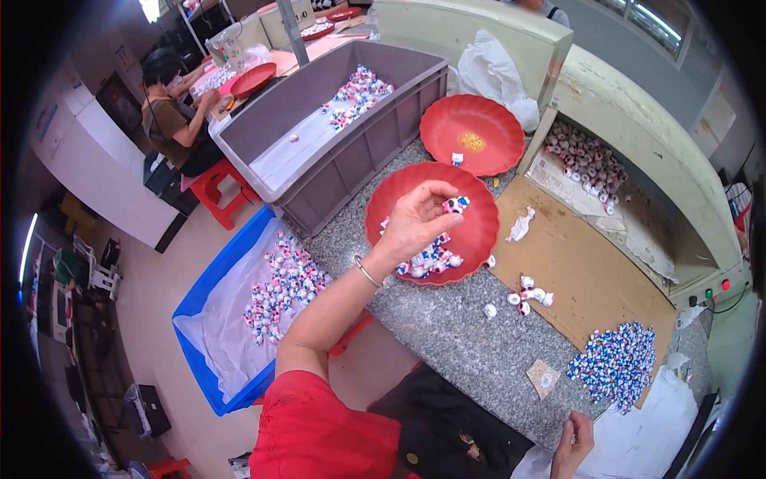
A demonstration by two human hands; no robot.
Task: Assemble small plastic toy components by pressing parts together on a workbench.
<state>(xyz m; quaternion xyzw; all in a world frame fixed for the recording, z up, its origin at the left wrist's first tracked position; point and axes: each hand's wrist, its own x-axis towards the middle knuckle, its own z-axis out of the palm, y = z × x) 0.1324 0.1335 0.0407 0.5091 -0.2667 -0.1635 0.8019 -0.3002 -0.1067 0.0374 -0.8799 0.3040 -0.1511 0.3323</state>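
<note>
My left hand point(416, 223) is above the near red scalloped plate point(479, 231), pinching a small toy figurine point(456, 205) in white, blue and dark colours between thumb and fingers. Several similar figurines point(431, 259) lie in that plate, partly hidden by my wrist. One figurine point(457, 159) stands on the farther red plate point(447, 120). My right hand point(574, 447) is low at the bench's front edge, fingers loosely bent and apart with nothing visible in them. A pile of tiny blue-and-white pieces point(614, 363) is nearest to it.
Loose white-and-pink heads point(527, 295) lie near a brown board point(574, 255). More heads fill the opening of a pale machine point(654, 120). A grey crate point(359, 144) and a blue crate point(195, 319) hold figurines. A co-worker point(171, 120) sits at the far left.
</note>
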